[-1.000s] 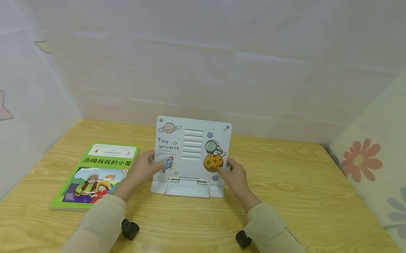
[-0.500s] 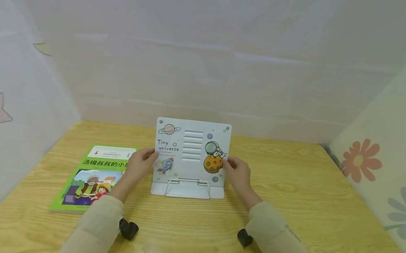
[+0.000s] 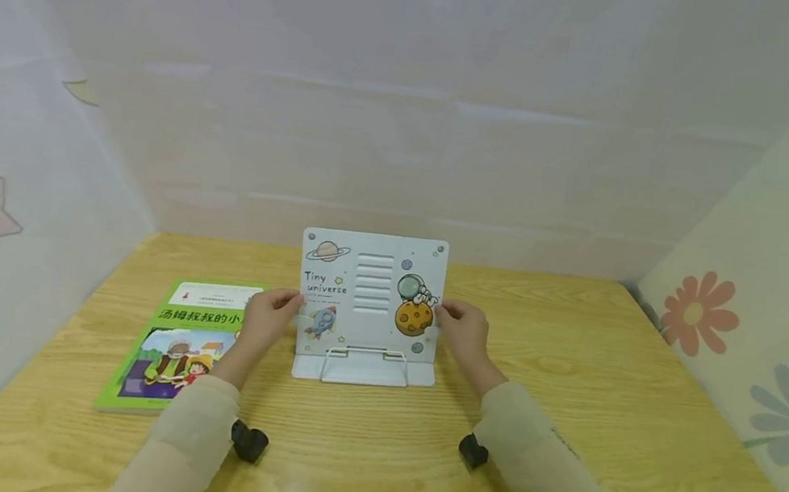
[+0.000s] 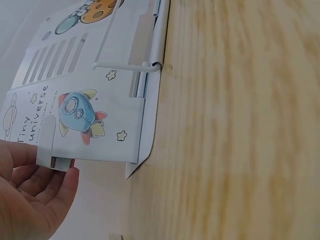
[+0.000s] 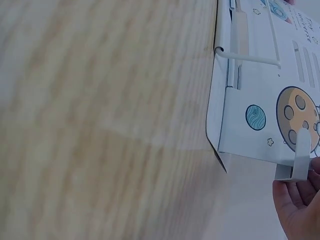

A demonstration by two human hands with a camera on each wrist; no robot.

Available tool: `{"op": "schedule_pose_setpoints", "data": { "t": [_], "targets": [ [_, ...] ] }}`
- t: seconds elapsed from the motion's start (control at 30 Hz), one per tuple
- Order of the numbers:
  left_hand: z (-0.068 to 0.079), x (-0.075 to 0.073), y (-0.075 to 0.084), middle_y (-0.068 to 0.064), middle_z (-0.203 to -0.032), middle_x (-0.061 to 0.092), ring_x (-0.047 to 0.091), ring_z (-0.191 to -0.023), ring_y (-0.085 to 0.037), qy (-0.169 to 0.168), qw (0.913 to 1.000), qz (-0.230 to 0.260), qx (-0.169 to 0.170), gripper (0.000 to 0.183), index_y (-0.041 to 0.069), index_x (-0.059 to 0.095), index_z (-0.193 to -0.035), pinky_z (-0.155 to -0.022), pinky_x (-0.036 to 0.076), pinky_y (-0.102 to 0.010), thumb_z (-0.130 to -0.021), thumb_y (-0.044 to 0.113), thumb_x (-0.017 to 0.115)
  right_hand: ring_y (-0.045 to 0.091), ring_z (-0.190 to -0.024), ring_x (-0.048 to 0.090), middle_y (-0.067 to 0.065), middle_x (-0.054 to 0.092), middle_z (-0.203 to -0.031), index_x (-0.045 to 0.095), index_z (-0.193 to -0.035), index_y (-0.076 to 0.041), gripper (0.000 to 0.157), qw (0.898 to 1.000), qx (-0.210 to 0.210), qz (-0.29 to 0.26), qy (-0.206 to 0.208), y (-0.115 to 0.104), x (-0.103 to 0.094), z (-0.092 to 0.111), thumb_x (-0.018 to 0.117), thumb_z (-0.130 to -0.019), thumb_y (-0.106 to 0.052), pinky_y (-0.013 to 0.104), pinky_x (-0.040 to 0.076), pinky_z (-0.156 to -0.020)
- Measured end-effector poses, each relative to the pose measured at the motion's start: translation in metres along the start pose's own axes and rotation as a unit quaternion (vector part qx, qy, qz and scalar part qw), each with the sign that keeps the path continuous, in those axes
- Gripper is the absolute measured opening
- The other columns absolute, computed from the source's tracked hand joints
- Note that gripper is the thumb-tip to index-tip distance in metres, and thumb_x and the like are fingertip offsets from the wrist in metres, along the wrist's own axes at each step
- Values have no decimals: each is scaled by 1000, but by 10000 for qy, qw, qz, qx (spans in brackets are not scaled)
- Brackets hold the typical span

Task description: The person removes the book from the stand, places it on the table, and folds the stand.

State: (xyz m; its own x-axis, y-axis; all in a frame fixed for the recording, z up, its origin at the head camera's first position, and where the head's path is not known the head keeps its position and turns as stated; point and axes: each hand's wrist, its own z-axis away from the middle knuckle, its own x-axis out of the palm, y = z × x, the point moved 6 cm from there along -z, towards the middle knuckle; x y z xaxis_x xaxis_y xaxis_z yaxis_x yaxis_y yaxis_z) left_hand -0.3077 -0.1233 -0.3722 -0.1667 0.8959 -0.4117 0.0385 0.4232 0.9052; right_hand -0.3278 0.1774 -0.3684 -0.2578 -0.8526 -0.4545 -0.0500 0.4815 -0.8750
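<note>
A white book stand (image 3: 367,332) with a "Tiny universe" print, a rocket and an astronaut on a moon stands upright on the table, its wire rest (image 3: 364,382) folded out in front. My left hand (image 3: 267,321) is at its left edge, thumb and fingers about the small white page clip (image 4: 47,137); the clip's arm lies over the panel's front. At the right edge, my right hand (image 3: 464,337) pinches the matching clip (image 5: 301,155) beside the printed moon. The fingers behind the panel are partly hidden.
A green picture book (image 3: 162,358) lies flat on the wooden table (image 3: 611,400) to the left, partly covered by my left forearm. A pale curtain (image 3: 407,134) stands behind the table, with printed cloth on both sides.
Both thumbs have drawn outward from the panel's front to its side edges, and the clip arms now lie against the front. The stand stays in nearly the same place.
</note>
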Motion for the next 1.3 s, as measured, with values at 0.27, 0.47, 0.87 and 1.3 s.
{"op": "schedule_pose_setpoints", "data": {
  "t": [0.27,0.47,0.87,1.3],
  "targets": [
    [2,1,-4,-15,-98,59,55,-84,-22,-81,9998,38,-179,25,-2,60,-103,-69,48,-27,-86,16,53,23,-78,56,16,62,-88,63,-95,3,20,9995,-99,274,-80,-9,2,-9,57,-82,-11,31,48,-67],
    [8,2,-3,-17,-98,59,57,-83,-23,-193,9990,312,-236,24,-4,60,-102,-69,49,-27,-86,12,52,25,-84,56,17,61,-93,63,-97,3,22,9991,-88,387,-178,-10,4,-13,56,-83,-12,33,48,-71],
    [16,1,1,-21,-99,58,60,-77,-24,-489,9967,573,-313,22,-7,58,-101,-68,50,-27,-86,8,51,26,-87,56,18,60,-96,62,-99,3,22,9983,-175,456,-334,-15,8,-19,55,-83,-11,33,48,-72],
    [30,1,1,-21,-98,58,60,-79,-25,-929,9906,958,-295,22,-10,58,-98,-69,50,-30,-86,7,52,26,-89,56,17,60,-98,61,-99,3,22,9971,-299,576,-408,-21,17,-29,55,-82,-10,32,48,-73]
  ]
}}
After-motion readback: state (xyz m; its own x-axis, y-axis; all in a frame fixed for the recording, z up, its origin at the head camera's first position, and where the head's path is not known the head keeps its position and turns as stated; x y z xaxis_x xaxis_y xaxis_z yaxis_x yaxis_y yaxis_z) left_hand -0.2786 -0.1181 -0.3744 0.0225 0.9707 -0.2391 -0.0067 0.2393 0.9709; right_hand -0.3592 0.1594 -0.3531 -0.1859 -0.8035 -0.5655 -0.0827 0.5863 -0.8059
